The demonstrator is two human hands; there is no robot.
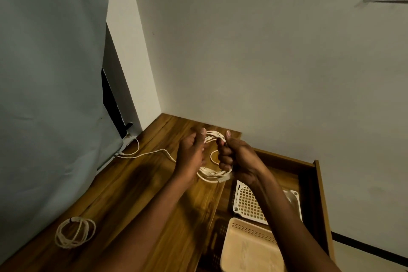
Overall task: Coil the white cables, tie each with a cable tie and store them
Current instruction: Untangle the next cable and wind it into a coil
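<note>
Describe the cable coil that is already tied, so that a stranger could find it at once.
Start at the wooden table and follow it to the near left corner. A small white coil lies flat there, alone, away from both hands. Unlike the loose cable held in the hands, it has a dark tie around its top.

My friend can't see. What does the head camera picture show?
Two hands coil a white cable over a wooden table: right hand grips the loops, left hand guides them. A tied coil lies nearby.
</note>
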